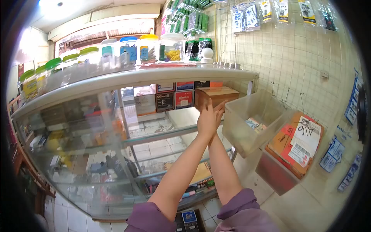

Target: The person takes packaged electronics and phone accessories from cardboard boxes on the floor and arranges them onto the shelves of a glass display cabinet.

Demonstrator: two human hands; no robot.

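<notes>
My left hand and my right hand are together in front of the display case, the left one covering much of the right. Their visible fingers are stretched out, and nothing shows held in either. Just behind the fingertips is a brown cardboard box on the upper shelf; whether a finger touches it I cannot tell. Close by on the right stands a translucent plastic bin with a few small packets at its bottom.
The glass display case runs across the left and middle, with lidded jars along its top. Boxed goods sit inside. Right of the bin, an orange labelled carton rests on a reddish container. Packets hang on the wall grid.
</notes>
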